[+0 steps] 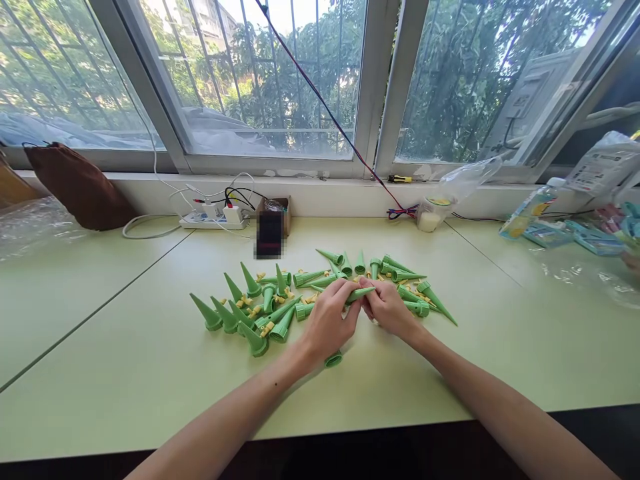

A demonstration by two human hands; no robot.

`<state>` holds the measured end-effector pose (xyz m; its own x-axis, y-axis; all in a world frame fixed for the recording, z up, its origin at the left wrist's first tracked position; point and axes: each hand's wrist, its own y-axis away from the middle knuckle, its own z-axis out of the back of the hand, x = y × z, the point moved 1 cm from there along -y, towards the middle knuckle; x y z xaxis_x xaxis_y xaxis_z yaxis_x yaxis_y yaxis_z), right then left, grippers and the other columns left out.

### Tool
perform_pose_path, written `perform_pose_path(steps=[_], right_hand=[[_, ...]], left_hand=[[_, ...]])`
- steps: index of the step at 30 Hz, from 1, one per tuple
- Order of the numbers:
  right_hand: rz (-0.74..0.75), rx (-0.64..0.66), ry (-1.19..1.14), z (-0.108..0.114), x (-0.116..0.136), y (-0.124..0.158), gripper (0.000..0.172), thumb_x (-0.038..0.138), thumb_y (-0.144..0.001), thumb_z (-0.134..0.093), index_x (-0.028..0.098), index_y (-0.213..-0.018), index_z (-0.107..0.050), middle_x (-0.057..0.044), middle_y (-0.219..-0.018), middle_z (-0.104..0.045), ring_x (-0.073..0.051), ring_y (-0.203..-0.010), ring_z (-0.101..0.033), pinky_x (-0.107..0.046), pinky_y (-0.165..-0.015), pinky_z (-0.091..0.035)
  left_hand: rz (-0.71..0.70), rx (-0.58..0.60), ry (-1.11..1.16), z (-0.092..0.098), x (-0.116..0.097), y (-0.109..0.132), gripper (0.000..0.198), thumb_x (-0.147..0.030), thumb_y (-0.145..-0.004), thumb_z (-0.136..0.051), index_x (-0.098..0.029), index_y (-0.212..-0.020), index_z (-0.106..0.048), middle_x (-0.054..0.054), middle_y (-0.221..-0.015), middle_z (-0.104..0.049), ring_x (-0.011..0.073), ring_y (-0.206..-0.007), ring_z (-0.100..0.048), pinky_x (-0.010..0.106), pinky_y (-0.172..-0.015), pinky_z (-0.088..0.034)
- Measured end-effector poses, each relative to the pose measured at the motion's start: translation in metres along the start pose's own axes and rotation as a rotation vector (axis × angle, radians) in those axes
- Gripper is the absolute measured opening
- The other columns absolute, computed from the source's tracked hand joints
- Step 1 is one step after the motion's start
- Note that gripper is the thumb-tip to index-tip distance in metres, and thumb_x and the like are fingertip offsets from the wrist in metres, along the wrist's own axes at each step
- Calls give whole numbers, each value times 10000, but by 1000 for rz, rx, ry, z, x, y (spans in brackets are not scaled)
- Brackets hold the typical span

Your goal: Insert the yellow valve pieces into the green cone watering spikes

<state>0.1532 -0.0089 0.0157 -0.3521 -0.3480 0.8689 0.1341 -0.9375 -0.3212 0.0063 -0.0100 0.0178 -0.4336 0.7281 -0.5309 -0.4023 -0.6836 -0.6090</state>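
Observation:
My left hand is wrapped round a green plastic cone spike; its pointed end sticks out toward my right hand and its round open base shows below my palm. My right hand pinches at the cone's tip, and what its fingers hold is too small to make out. Both hands hover over the pale green table, in the middle of a scatter of several more green cones and small yellow pieces. More cones lie behind and to the right of my right hand.
A power strip with plugs and cables sits at the back by the window sill, beside a small dark box. A brown bag lies far left. A small jar and plastic packets are at the right.

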Motion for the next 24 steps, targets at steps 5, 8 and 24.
perform_pose_path(steps=[5,8,24], right_hand=[[7,-2,-21,-1,-2,1,510,492,-1001,-338,209,-586,-429,29,-454,-452,-115,-426,-403,-264,-480,-318],[6,6,-48,-1,-2,1,488,485,-1003,-348,207,-611,-431,37,-454,-448,-109,-420,-408,-252,-476,-335],[31,33,-123,0,-6,1,432,463,-999,-384,205,-660,-456,44,-481,-459,-101,-417,-410,-236,-453,-345]], left_hand=[[-8,-28,-25,1,-1,1,101,-162,-913,-503,-206,-971,-574,25,-898,-598,143,-799,-552,259,-734,-450],[2,-32,-38,2,-1,1,77,-174,-915,-503,-204,-939,-570,19,-866,-586,139,-757,-534,258,-702,-436],[11,-60,-19,2,-2,-1,65,-187,-931,-501,-203,-890,-549,6,-825,-576,121,-724,-521,237,-674,-424]])
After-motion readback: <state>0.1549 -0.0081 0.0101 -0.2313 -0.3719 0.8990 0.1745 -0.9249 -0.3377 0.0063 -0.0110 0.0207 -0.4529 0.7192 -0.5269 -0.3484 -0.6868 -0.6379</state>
